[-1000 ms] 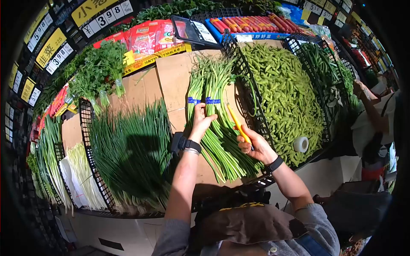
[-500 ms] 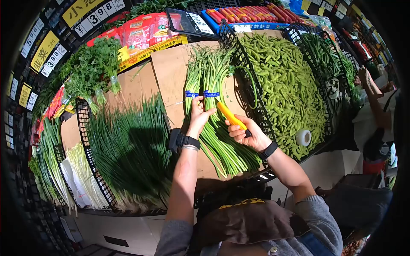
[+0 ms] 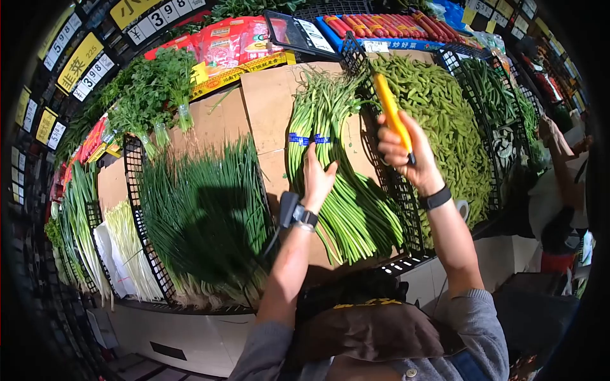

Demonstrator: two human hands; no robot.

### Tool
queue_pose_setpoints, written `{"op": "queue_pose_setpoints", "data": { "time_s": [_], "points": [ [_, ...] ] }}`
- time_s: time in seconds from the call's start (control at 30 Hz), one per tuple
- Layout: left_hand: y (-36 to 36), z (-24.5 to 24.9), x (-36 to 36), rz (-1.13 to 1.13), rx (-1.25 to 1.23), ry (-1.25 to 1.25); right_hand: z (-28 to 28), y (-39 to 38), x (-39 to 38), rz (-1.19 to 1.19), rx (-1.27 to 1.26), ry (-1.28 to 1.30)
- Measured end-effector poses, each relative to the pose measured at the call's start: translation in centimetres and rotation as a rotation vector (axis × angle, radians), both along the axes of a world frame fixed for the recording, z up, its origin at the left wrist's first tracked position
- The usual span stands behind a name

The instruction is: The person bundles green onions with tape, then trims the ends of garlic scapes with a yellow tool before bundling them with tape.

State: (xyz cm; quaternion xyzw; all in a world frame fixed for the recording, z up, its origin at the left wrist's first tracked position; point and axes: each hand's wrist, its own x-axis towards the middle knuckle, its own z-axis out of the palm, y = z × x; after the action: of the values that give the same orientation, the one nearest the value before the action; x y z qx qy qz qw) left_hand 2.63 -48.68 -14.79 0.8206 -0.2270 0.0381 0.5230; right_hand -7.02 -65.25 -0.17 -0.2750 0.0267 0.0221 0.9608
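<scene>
Two bundles of garlic scapes [image 3: 356, 203] lie side by side on cardboard, their thin tips toward the back. A blue band wraps each one: a left band [image 3: 298, 139] and a right band [image 3: 323, 138]. My left hand [image 3: 318, 174] rests on the stems just below the bands, fingers stretched and thumb apart. Raised to the right, over the crate edge, my right hand [image 3: 406, 149] is closed around a yellow utility knife [image 3: 391, 111] with a black end. Whether its blade is out cannot be seen.
Green chives [image 3: 203, 197] fill the left section. To the right, a black crate wall [image 3: 397, 190] borders green soybean pods [image 3: 445, 120]. Behind are red packets [image 3: 222, 41], sausages [image 3: 381, 26] and a tilted price sign [image 3: 298, 32]. A person's arm [image 3: 559, 140] shows at far right.
My right hand has lifted the utility knife away from the scapes, up and to the right. My left hand has loosened its fingers at the bands. The view has shifted slightly.
</scene>
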Motion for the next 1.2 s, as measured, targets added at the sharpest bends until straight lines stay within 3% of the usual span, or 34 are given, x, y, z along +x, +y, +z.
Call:
{"op": "queue_pose_setpoints", "data": {
  "time_s": [0.1, 0.2, 0.27, 0.4, 0.8, 1.03, 1.1, 1.13, 1.17, 1.2],
  "points": [
    [1.5, 1.7, -1.2, 0.193, -0.121, -0.342, -3.2, 3.0, -0.5, 0.062, -0.035, 0.254],
    [3.0, -0.9, -0.5, 0.378, 0.161, -0.093, -5.8, 6.0, 0.9, 0.289, 0.149, 0.369],
    [4.0, -4.9, 1.2, 0.25, 0.158, -0.038, -8.1, 6.9, 2.7, 0.455, 0.425, 0.398],
    [4.3, -4.7, 1.9, 0.172, 0.081, 0.103, -9.8, 7.5, 5.4, 0.563, 0.722, 0.46],
    [4.1, -4.8, 1.3, 0.215, 0.067, 0.108, -9.6, 8.4, 5.8, 0.534, 0.852, 0.474],
    [4.0, -4.8, 1.2, 0.212, 0.088, 0.108, -10.7, 8.9, 6.0, 0.456, 0.708, 0.376],
    [3.9, -4.4, 1.0, 0.236, 0.175, 0.103, -10.2, 8.9, 7.1, 0.167, 0.359, 0.222],
    [3.7, -4.2, 1.0, 0.261, 0.155, 0.131, -8.3, 7.4, 7.9, 0.119, 0.416, 0.098],
    [3.7, -3.9, 1.1, 0.265, 0.154, 0.135, -4.6, 6.5, 7.9, -0.19, -0.086, 0.006],
    [3.7, -3.7, 0.9, 0.267, 0.154, 0.14, -3.1, 4.7, 8.7, -0.208, 0.003, -0.114]
  ]
}}
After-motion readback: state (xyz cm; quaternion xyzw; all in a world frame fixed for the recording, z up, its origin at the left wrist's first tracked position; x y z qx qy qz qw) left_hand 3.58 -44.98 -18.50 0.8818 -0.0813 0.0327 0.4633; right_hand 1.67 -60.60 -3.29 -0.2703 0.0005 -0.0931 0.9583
